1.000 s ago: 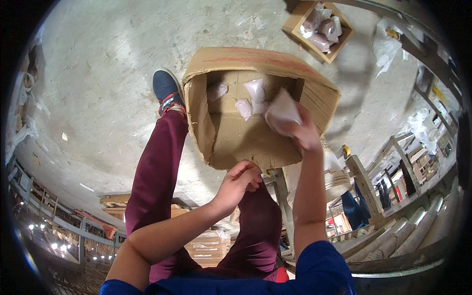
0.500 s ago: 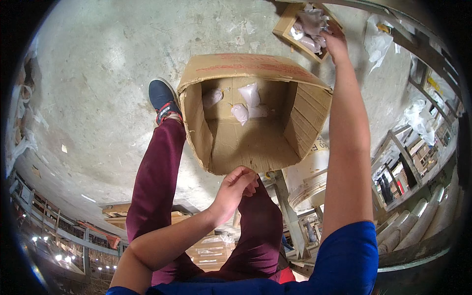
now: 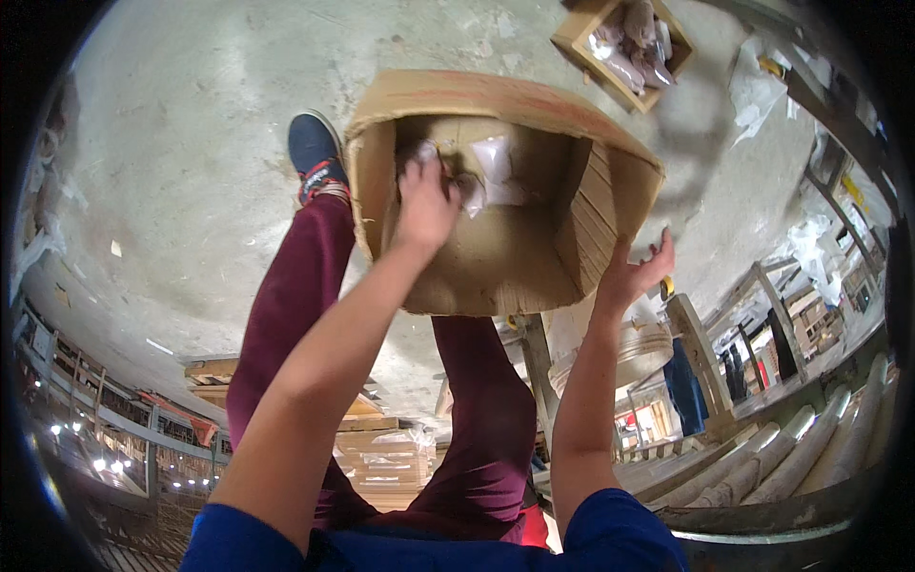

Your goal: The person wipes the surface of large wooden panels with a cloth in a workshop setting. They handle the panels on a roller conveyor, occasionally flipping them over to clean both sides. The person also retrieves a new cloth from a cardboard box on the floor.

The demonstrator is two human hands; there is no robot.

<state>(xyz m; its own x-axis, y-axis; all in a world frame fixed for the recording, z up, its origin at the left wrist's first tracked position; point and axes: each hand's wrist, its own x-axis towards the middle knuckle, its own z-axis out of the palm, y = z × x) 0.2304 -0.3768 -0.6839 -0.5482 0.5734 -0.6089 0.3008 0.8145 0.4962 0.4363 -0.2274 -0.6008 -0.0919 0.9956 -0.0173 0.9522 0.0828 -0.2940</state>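
Observation:
A large open cardboard box stands between my legs. Inside, near its far wall, lie several small plastic bags with pale pinkish contents, among them an upright bag and a smaller bag. My left hand reaches into the box, its blurred fingers at the bags on the left side; whether they grip one cannot be made out. Just outside the box's right flap, my right hand is open with fingers apart, holding nothing. A small wooden box at the far right contains several similar bags.
A dark blue shoe is on the concrete floor left of the box. To the right are a round pale container, wooden framing, crumpled clear plastic and several long rolls.
My right hand has left the small wooden box and come back beside the cardboard box's right side, empty. My left hand has moved from the near edge into the cardboard box.

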